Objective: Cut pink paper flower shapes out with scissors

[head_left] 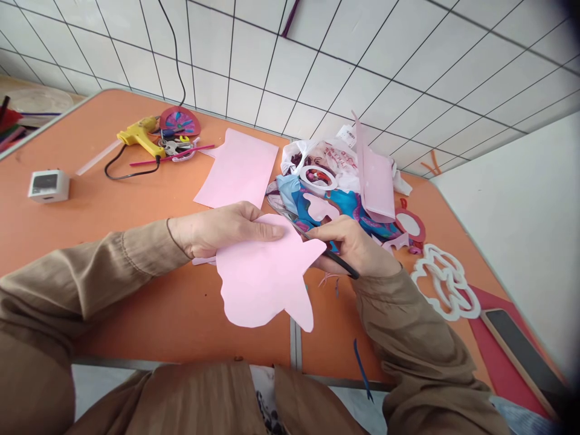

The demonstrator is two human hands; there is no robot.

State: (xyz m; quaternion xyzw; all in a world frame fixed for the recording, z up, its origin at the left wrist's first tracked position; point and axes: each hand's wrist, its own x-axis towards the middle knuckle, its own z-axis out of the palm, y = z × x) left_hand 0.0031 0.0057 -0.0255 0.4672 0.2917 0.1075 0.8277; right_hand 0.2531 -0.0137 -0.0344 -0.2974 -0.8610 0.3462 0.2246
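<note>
My left hand (235,229) grips the upper edge of a pink foam-like sheet cutout (258,284), thumb on top. The cutout has a wavy outline and two pointed tips on its right side. My right hand (348,244) is closed round a pair of scissors (333,258) with black handles. Their blades lie at the cutout's upper right edge, partly hidden by the sheet and my fingers. Beyond my left hand a larger pink sheet (244,169) lies flat on the orange table (181,308).
A yellow glue gun (142,138) with a black cord lies at the back left, near a white adapter (49,185). A plastic bag (339,157), blue patterned fabric (348,202) and a rolled pink sheet (377,181) crowd the back. White cutouts (446,284) and a phone (521,350) lie right.
</note>
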